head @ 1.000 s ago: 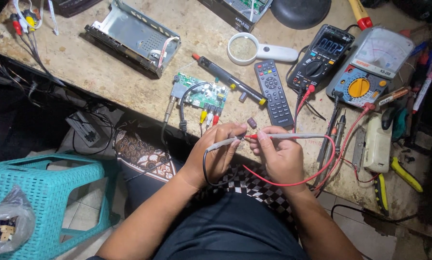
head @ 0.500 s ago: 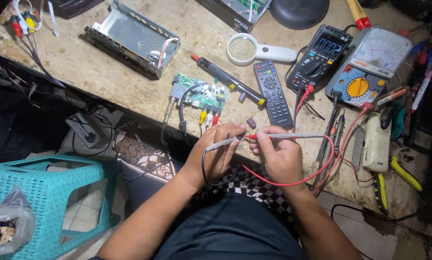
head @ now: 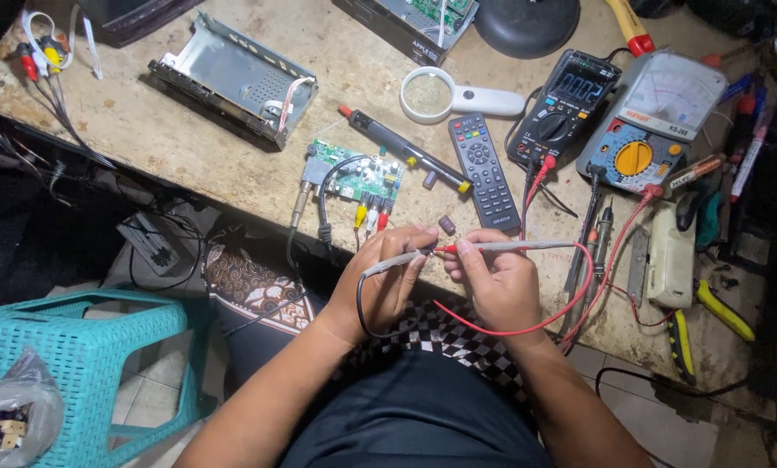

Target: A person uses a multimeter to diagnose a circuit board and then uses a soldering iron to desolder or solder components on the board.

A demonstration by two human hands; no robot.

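My left hand [head: 387, 276] grips a grey test probe [head: 390, 262] with a black lead. In my right hand [head: 495, 279] is a second probe [head: 527, 246], whose red tip meets the other probe's tip between my hands. A small dark cylindrical component [head: 446, 225] is pinched at the fingertips just above the tips. A red lead [head: 527, 325] loops from my right hand toward the black digital multimeter [head: 565, 108]. A small green circuit board [head: 354, 178] with coloured plugs lies just beyond my left hand.
On the worn bench: a black remote [head: 484, 171], a magnifying glass [head: 458, 97], a black screwdriver-like tool [head: 401, 147], an open metal chassis [head: 233, 82], an analogue meter [head: 657, 117], pliers with yellow handles [head: 709, 312]. A teal plastic stool [head: 77, 364] stands lower left.
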